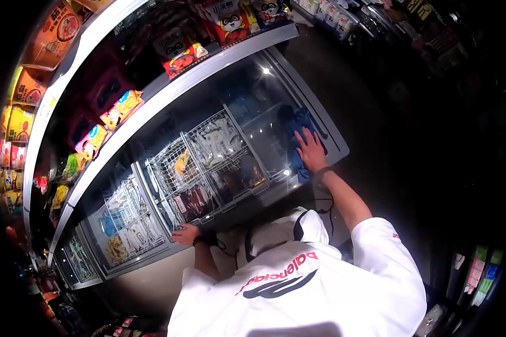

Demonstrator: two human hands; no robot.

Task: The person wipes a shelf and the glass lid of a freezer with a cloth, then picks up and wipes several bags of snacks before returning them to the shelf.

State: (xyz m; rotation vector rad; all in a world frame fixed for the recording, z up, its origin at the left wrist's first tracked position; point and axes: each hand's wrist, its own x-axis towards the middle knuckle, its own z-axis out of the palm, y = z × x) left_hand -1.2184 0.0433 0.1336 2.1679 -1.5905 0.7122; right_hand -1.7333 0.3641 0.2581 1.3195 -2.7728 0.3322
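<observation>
Dim shop aisle, dark floor (376,101) to the right with open room along the freezer's end. A long chest freezer (208,168) with a sliding glass top runs diagonally across the view, grey frame all round, wire baskets (208,157) of packed goods under the glass. Above its far edge a shelf (168,92) holds bright snack packets (121,109). More packets stacked at far left, another rack at top right, too dark to read. Right hand (310,150) lies flat, fingers spread, pressing a blue cloth (299,126) onto the glass near the freezer's right end, close to the frame corner. Cloth bunches under and beyond the palm, touching glass. Left hand (185,233) rests on the near frame edge, fingers loosely curled on the rim, holding nothing I can make out. Both wrists carry dark bands. White shirt (298,281) fills the bottom. Narrow gap between body and freezer front.
</observation>
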